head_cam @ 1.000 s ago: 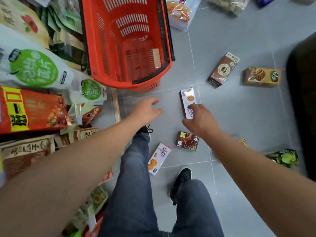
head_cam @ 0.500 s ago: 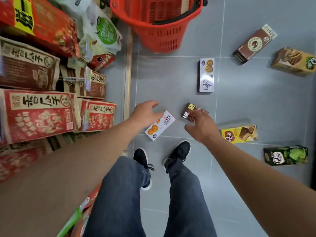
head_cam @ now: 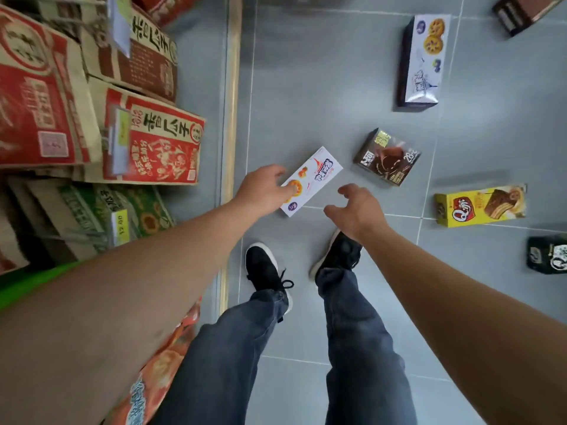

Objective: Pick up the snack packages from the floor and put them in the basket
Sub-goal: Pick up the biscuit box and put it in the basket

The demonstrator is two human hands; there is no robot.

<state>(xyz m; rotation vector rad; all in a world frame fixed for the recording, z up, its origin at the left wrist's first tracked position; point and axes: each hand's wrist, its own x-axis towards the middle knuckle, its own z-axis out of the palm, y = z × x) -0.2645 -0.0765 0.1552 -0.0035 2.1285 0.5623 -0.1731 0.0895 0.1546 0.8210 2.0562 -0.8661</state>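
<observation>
Fingers of the left hand (head_cam: pixel 264 191) touch the white cookie box's (head_cam: pixel 313 179) near end (no grip closed yet) on the grey floor (head_cam: pixel 306 102); right hand (head_cam: pixel 360 211) hovers beside, fingers spread.

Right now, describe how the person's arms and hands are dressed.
Both arms are bare: no sleeves reach into view. The left hand and right hand wear no gloves, and no rings, watch or bracelets show. Below them are dark blue jeans and black shoes with white soles.

Dark jeans (head_cam: pixel 362 348); black sneakers (head_cam: pixel 264 266)
</observation>
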